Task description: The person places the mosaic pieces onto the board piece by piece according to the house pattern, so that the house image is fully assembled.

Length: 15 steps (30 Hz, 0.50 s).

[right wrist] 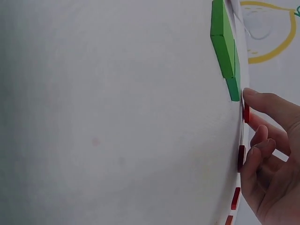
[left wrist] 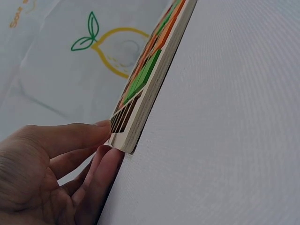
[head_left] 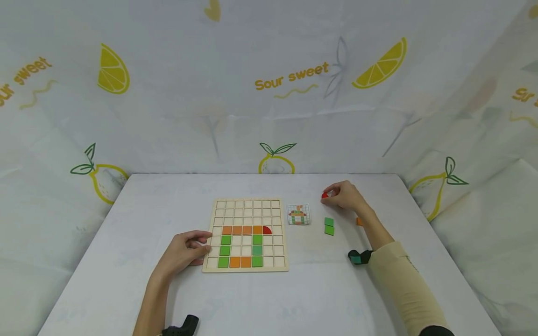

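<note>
A wooden grid board (head_left: 245, 204) lies on the table with orange, green and red tiles in some of its squares. At the board's left edge my left hand (head_left: 187, 249) grips the rim; the left wrist view shows the thumb above and fingers along the side. A red tile (head_left: 324, 195) is pinched between the thumb and a finger of my right hand (head_left: 343, 195), beyond the board to the right. On the board, a red rounded tile (head_left: 266, 230) ends the orange row. Two green tiles (head_left: 329, 221) lie loose nearer than the right hand.
Just right of the board lies a small pattern card (head_left: 299, 214). An orange tile (head_left: 359, 221) shows partly beside the right forearm. More red tiles (right wrist: 241, 158) lie near the right hand in the right wrist view. A printed cloth (head_left: 189, 135) hangs behind the table.
</note>
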{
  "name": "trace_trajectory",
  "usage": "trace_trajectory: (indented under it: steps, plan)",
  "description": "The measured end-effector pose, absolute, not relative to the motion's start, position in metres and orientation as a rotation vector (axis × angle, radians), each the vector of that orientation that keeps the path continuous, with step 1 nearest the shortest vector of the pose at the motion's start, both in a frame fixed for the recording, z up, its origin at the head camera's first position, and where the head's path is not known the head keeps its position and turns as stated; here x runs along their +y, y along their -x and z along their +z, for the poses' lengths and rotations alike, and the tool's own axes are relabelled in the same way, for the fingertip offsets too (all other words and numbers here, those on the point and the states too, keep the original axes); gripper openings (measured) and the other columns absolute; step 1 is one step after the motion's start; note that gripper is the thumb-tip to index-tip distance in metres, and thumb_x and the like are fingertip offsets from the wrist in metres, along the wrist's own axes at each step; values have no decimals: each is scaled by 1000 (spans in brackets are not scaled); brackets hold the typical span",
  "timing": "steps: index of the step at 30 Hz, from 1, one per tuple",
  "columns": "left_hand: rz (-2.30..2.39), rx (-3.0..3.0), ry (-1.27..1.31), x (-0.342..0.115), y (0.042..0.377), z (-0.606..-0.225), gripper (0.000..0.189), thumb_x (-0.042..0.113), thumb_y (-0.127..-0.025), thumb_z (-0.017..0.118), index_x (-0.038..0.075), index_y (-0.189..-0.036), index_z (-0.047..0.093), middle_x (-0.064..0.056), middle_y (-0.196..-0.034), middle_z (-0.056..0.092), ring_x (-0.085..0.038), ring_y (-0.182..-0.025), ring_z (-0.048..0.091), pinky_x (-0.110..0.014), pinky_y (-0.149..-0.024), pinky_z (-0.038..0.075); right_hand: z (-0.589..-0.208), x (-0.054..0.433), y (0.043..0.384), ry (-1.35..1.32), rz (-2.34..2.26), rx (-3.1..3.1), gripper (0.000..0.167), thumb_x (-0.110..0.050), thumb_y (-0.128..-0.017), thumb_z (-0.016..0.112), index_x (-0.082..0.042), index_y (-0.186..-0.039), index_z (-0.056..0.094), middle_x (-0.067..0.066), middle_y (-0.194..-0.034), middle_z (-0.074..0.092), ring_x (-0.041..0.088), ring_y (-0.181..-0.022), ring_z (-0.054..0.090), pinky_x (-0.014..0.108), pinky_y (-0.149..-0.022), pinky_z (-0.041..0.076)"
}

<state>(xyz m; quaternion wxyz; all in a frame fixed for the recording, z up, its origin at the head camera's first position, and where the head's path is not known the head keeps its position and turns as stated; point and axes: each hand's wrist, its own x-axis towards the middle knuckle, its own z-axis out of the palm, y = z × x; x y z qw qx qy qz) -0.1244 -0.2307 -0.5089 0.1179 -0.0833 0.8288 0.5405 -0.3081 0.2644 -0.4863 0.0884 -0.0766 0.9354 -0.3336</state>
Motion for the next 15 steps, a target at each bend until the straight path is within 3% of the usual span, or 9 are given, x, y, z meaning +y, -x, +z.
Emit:
trace_trajectory:
  steps: [8,15]
  plan:
    - [1566,2439,247,-230,125,-508,45,13,-94,83,5,-137,72,-12,-119,66,-17,-92,66,-31,-69,68,-479,250,302,370,-1042,2785,39,-24,-90,89,-1,-120,80,5,-84,62,14,-62,46,23,-54,37]
    - [1569,2436,253,-230,125,-508,45,12,-94,83,5,-137,72,-12,-118,66,-18,-91,66,-31,-69,68,-464,217,289,489,-1070,2786,36,-26,-88,91,-6,-116,82,3,-83,62,14,-62,41,22,-55,30]
